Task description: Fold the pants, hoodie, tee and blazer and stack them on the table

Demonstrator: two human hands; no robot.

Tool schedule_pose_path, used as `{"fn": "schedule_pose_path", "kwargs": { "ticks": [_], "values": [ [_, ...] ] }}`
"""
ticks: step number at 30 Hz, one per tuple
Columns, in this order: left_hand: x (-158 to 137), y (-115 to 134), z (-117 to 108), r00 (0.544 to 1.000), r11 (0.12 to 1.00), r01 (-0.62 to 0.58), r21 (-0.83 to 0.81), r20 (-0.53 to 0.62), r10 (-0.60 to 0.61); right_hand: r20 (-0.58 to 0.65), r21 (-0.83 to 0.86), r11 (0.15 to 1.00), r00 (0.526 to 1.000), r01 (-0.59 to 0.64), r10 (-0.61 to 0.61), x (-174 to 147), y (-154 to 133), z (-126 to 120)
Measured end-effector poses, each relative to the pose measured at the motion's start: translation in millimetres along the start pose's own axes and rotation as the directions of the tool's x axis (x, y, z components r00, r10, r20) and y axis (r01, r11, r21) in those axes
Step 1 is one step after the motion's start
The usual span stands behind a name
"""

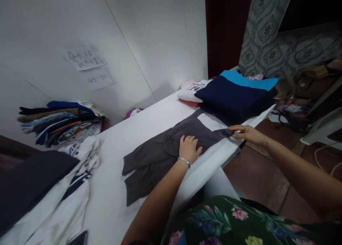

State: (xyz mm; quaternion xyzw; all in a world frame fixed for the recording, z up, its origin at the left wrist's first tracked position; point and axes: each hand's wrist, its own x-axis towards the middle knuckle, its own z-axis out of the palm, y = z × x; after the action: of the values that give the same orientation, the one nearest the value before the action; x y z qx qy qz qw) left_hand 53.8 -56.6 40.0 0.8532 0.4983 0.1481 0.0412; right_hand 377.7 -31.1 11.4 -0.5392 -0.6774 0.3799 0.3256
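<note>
A dark grey garment lies spread on the white table, with two leg-like ends pointing left. My left hand rests flat on its middle, fingers stretched out, a silver bangle at the wrist. At the table's right edge my right hand pinches a narrow corner of the same garment. Just beyond that hand is a stack of folded clothes, navy with a bright blue band on top. What kind of garment the grey one is I cannot tell.
White clothes and a dark folded piece lie on the left end of the table. A pile of folded clothes stands by the wall. A white plastic stool stands on the floor at right; a dark phone-like object lies at the bottom.
</note>
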Motion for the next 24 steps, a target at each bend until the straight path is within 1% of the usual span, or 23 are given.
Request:
{"fn": "schedule_pose_path", "kwargs": {
  "ticks": [2, 4, 7, 9, 11, 13, 15, 17, 18, 21, 24],
  "values": [
    [3.7, -2.4, 1.2, 0.999, 0.999, 0.031, -0.02, 0.014, -0.03, 0.058, -0.021, 0.999, 0.998, 0.035, -0.034, 2.9, -2.2, 1.8],
    [7.2, -4.4, 1.2, 0.997, 0.995, 0.079, -0.06, -0.006, -0.079, 0.099, -0.045, 0.998, 0.994, 0.048, -0.043, 6.6, -1.8, 4.7],
    [9.6, -7.9, 0.5, 0.987, 0.979, 0.139, -0.151, -0.06, -0.149, 0.11, -0.103, 0.991, 0.991, 0.088, -0.077, 13.0, -0.9, 8.6],
    [9.5, -10.9, 0.0, 0.984, 0.969, 0.15, -0.194, -0.068, -0.166, 0.106, -0.174, 0.975, 0.987, 0.139, -0.122, 16.5, -3.6, 10.6],
    [8.5, -13.3, -0.7, 0.984, 0.966, 0.148, -0.212, -0.062, -0.164, 0.107, -0.296, 0.935, 0.979, 0.197, -0.173, 18.6, -9.7, 13.6],
    [6.7, -14.1, -1.1, 0.988, 0.97, 0.126, -0.209, -0.062, -0.142, 0.064, -0.477, 0.85, 0.973, 0.225, -0.222, 19.1, -16.8, 19.6],
    [3.7, -13.3, -0.2, 0.994, 0.981, 0.077, -0.176, -0.063, -0.089, -0.011, -0.659, 0.724, 0.96, 0.204, -0.281, 18.6, -21.1, 29.2],
    [-0.2, -11.9, 2.2, 0.997, 0.993, 0.021, -0.119, -0.064, -0.029, -0.065, -0.769, 0.618, 0.942, 0.164, -0.33, 17.6, -20.0, 40.0],
    [-2.2, -11.4, 3.9, 0.998, 0.996, 0.0, -0.092, -0.068, -0.006, -0.074, -0.792, 0.591, 0.935, 0.157, -0.348, 17.0, -17.5, 44.5],
    [-7.6, -12.2, 9.6, 0.995, 0.997, -0.051, -0.053, -0.091, 0.046, -0.093, -0.792, 0.584, 0.91, 0.179, -0.405, 15.2, -6.0, 50.2],
    [-11.7, -15.5, 14.2, 0.991, 0.994, -0.097, -0.052, -0.096, 0.092, -0.054, -0.768, 0.586, 0.886, 0.258, -0.46, 14.0, 2.4, 45.5]
  ]
}}
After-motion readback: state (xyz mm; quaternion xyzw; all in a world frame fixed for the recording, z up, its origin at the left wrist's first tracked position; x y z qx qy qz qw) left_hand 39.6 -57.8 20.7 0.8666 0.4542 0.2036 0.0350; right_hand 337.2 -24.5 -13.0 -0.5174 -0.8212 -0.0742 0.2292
